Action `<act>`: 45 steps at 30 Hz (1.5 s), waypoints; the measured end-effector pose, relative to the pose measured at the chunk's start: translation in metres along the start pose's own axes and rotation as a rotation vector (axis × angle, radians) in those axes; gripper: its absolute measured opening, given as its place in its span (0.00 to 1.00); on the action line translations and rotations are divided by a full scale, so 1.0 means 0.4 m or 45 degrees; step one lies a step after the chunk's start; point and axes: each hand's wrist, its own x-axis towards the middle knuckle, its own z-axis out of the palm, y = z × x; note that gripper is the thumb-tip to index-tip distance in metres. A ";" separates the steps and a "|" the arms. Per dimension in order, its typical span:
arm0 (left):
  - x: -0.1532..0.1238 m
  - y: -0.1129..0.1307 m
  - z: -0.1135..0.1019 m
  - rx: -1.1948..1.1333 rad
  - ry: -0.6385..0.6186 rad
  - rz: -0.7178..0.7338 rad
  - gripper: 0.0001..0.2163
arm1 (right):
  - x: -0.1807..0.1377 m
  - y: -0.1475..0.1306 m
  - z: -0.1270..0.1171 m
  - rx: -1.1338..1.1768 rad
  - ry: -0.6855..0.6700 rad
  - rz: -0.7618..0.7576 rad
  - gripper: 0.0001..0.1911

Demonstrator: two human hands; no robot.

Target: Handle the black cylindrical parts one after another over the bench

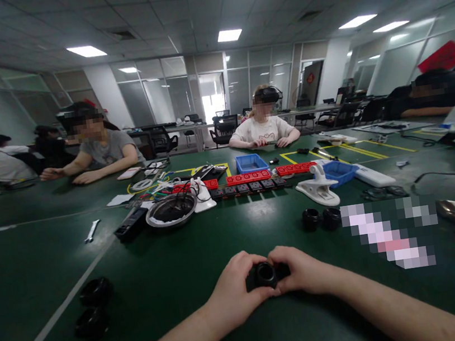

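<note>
Left hand (236, 289) and right hand (300, 271) curl nearly closed round one shiny black plastic-looking ring (267, 283); best hold it steady.

Single head-worn view, facing forward and down over the green table (154, 282). Left hand (233, 289) and right hand (303, 270) appear close.

Left hand (236, 289) close beside right hand (303, 270), both curled.
</note>
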 end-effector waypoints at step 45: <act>-0.003 -0.002 -0.001 -0.064 0.027 -0.148 0.18 | 0.005 -0.005 0.028 0.073 0.073 0.035 0.15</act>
